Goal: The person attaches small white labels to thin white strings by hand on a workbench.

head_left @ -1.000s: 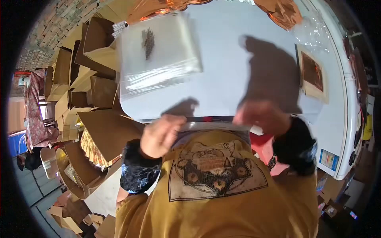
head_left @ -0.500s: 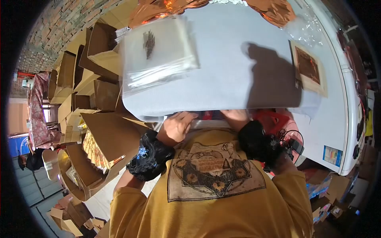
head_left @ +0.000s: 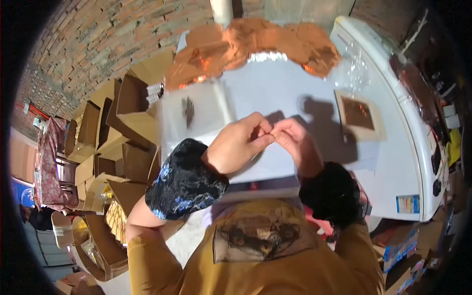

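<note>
My left hand point(head_left: 239, 143) and my right hand point(head_left: 298, 143) meet above the near part of a table covered in pale cloth point(head_left: 268, 93). Thumbs and forefingers are pinched together, fingertips touching. Whatever sits between them, if anything, is too small to make out. Left of my hands lies a stack of clear plastic sheets or bags point(head_left: 172, 105), with a bundle of small dark pieces point(head_left: 188, 112) on top. To the right, a copper-coloured foil piece point(head_left: 358, 114) rests on a pale square backing.
Crumpled copper-coloured foil point(head_left: 255, 37) is heaped along the table's far edge, by a brick wall point(head_left: 98, 54). Open cardboard boxes point(head_left: 135, 101) crowd the left side. A white appliance-like surface point(head_left: 403, 162) with clear plastic wrap point(head_left: 351, 69) borders the right.
Both hands have risen from the table's near edge and come together over the cloth, fingertips pinched. The camera view has tilted up, showing more foil and wall.
</note>
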`<control>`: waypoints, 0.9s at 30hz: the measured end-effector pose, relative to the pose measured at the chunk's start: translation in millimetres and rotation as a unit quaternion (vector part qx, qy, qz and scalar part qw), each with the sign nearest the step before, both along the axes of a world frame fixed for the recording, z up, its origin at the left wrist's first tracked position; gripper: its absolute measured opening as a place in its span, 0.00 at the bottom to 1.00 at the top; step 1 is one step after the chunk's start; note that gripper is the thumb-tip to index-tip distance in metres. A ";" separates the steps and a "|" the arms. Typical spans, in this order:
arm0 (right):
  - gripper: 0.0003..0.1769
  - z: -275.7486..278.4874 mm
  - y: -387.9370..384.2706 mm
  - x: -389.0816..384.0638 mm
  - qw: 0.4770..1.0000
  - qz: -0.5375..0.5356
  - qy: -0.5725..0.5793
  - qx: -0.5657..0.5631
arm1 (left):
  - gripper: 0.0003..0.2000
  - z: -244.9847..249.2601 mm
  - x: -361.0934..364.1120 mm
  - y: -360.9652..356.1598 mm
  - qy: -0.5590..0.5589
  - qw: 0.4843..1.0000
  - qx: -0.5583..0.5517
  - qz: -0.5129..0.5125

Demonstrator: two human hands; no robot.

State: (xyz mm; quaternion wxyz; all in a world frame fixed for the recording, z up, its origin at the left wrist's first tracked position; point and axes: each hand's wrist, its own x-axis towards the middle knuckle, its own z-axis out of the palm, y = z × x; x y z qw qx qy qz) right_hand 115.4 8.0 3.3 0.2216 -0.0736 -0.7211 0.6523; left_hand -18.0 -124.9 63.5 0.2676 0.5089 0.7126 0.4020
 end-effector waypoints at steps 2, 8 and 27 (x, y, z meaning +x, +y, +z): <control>0.08 7.4 6.8 -19.2 0.998 0.035 0.033 -0.051 | 0.07 13.4 -14.6 4.3 0.009 1.000 0.006 0.009; 0.08 19.8 6.0 -58.7 0.959 0.150 -0.010 -0.240 | 0.08 21.9 -47.1 -6.1 0.059 0.988 0.142 -0.018; 0.09 16.6 25.4 -66.6 0.934 0.180 -0.056 -0.303 | 0.11 -8.7 -48.1 14.9 -0.093 0.994 0.047 -0.012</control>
